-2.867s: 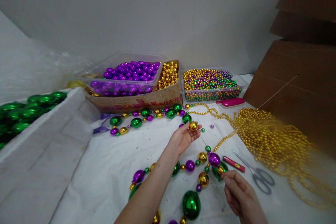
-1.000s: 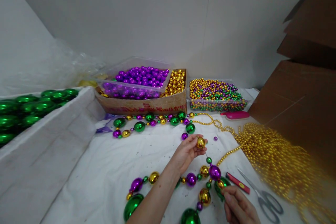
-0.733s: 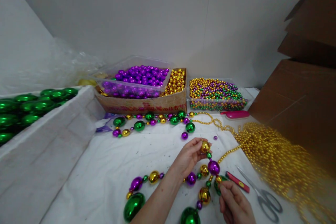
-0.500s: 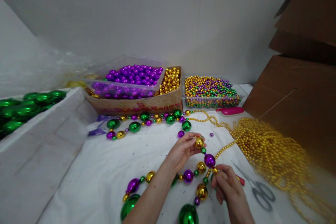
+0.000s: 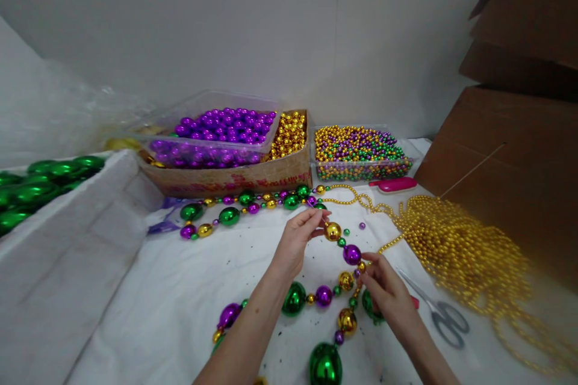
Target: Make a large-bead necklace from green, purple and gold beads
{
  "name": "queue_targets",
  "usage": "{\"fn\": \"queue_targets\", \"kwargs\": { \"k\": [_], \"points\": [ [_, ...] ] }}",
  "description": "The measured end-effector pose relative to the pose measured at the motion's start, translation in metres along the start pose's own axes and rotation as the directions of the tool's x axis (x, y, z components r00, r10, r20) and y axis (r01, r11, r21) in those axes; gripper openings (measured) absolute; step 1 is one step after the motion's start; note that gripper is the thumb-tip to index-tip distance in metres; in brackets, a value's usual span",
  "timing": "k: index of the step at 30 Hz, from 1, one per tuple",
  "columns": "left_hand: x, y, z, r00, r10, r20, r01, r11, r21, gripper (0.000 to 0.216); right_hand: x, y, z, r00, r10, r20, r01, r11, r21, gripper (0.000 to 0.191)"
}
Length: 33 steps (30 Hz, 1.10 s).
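A short string of shiny beads stretches between my hands. My left hand (image 5: 298, 237) pinches a thin thread just above a gold bead (image 5: 333, 231); whether the thread carries a needle is unclear. Below that bead come a small green bead (image 5: 342, 242) and a large purple bead (image 5: 352, 254). My right hand (image 5: 386, 289) is closed at the string's lower end, its fingertips around a small gold bead (image 5: 362, 266) and a small purple one. Beneath the hands, a longer bead garland (image 5: 324, 296) lies on the white cloth. A large green bead (image 5: 372, 305) is partly hidden behind my right hand.
Scissors (image 5: 445, 316) and a pile of gold bead chain (image 5: 465, 252) lie right. Behind are a cardboard box (image 5: 226, 181), a tub of small beads (image 5: 363, 169) and a pink-handled tool (image 5: 397, 184). A carton of green balls (image 5: 103, 192) borders the left; a brown carton (image 5: 510, 180) the right.
My left fingers have shifted from the gold bead to the thread above it. My right hand has risen slightly along with the string. A small green bead now shows on the cloth.
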<state>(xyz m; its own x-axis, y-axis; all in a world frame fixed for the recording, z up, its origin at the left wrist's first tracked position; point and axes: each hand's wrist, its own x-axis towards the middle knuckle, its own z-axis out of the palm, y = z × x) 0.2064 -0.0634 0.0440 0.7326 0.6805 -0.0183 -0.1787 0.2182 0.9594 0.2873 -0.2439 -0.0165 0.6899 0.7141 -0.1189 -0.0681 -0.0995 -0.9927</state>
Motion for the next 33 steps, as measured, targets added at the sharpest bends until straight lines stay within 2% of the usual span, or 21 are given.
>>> {"fn": "queue_targets", "kwargs": {
  "k": [4, 9, 14, 22, 25, 27, 30, 33],
  "points": [
    [0.014, 0.018, 0.01, 0.994, 0.101, -0.028, -0.1, 0.994, 0.037, 0.028, 0.026, -0.002, -0.013, 0.993, -0.111, -0.028, 0.1, 0.962, -0.253, 0.032],
    [0.023, 0.022, 0.021, 0.993, 0.115, 0.005, -0.115, 0.993, 0.008, 0.031, 0.044, 0.0, -0.025, 0.997, -0.076, 0.023, 0.079, 0.951, -0.298, 0.031],
    [0.029, 0.006, 0.024, 0.996, 0.081, -0.031, -0.081, 0.997, -0.009, 0.033, 0.057, -0.012, -0.036, 0.993, -0.098, 0.058, 0.113, 0.914, -0.391, 0.031],
    [0.041, -0.037, 0.025, 0.995, -0.005, -0.098, 0.01, 0.999, 0.049, 0.031, 0.087, -0.014, -0.046, 0.98, -0.13, 0.152, 0.199, 0.726, -0.658, 0.019],
    [0.043, -0.043, 0.026, 0.996, -0.023, -0.09, 0.027, 0.999, 0.042, 0.031, 0.091, -0.02, -0.041, 0.968, -0.164, 0.191, 0.251, 0.701, -0.668, 0.021],
    [0.044, -0.043, 0.028, 0.997, -0.029, -0.075, 0.031, 0.999, 0.034, 0.031, 0.095, -0.026, -0.035, 0.955, -0.188, 0.231, 0.294, 0.716, -0.633, 0.023],
    [0.048, -0.039, 0.032, 0.998, -0.027, -0.05, 0.027, 1.0, 0.003, 0.031, 0.102, -0.03, -0.025, 0.944, -0.202, 0.261, 0.317, 0.774, -0.548, 0.015],
    [0.055, -0.03, 0.034, 1.0, -0.011, -0.018, 0.011, 0.999, -0.032, 0.03, 0.11, -0.029, -0.02, 0.961, -0.181, 0.209, 0.259, 0.855, -0.45, 0.017]
  ]
}}
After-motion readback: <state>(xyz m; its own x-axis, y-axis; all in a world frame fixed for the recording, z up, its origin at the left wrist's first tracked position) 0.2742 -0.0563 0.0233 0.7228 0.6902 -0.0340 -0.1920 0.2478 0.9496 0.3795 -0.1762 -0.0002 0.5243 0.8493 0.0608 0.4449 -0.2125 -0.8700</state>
